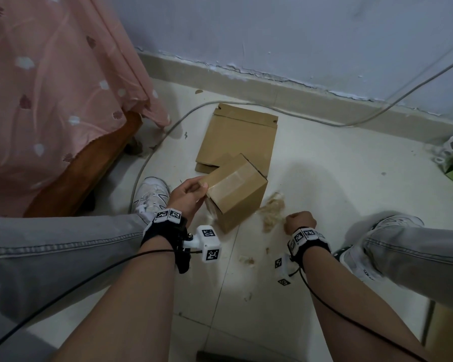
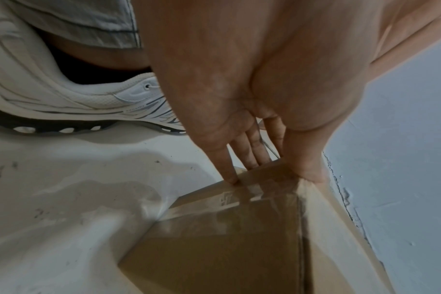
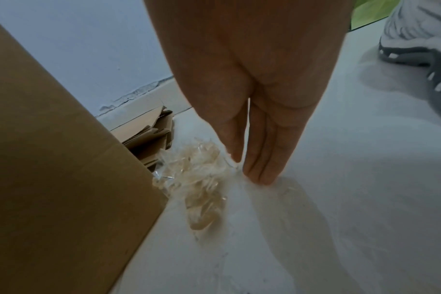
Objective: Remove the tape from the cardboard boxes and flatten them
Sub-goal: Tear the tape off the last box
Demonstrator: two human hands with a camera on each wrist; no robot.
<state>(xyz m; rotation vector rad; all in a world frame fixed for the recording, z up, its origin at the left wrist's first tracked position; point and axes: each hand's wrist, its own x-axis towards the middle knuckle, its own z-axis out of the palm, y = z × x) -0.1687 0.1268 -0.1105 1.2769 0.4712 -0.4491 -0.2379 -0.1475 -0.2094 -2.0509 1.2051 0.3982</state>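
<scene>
- Cardboard box in the head view is tipped on the floor between the feet, still fully box-shaped with clear tape across its top seam. Left hand grips its near corner. Behind it there's flattened cardboard lying flat, so I'd say some is done and this one's left. Right hand looks curled by a tape wad.
- Left wrist view: fingers and thumb clamp the box's top corner, tape still stuck over the seam, so peeling here hasn't really started.
- Right wrist view: fingertips pressed together right at the crumpled tape wad; can't tell if they're pinching it or just letting go. Box wall sits just beside.
</scene>
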